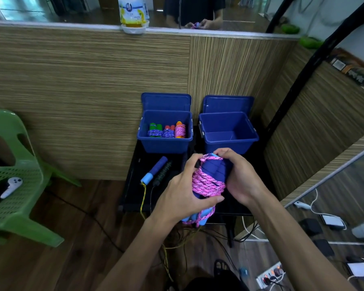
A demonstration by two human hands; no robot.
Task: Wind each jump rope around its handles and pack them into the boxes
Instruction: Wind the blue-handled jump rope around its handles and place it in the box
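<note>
Held in front of the body, above the black bench (132, 192): a pink jump rope (206, 184) coiled tight round its paired purple handles (213, 169), light-blue caps poking out below. Left hand (184, 194) wrapped round the bundle's near side, thumb laid across the coils; right hand (239, 177) clasping the far side, fingertips pinching the top. Behind: left blue box (165, 141) with three wound ropes, right blue box (229, 141) bare inside. Two unwound handles (158, 172) lying on the bench.

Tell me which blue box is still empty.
The right box: only its bare floor shows. The left box already holds three wound ropes, with green, red and orange handles.
</note>
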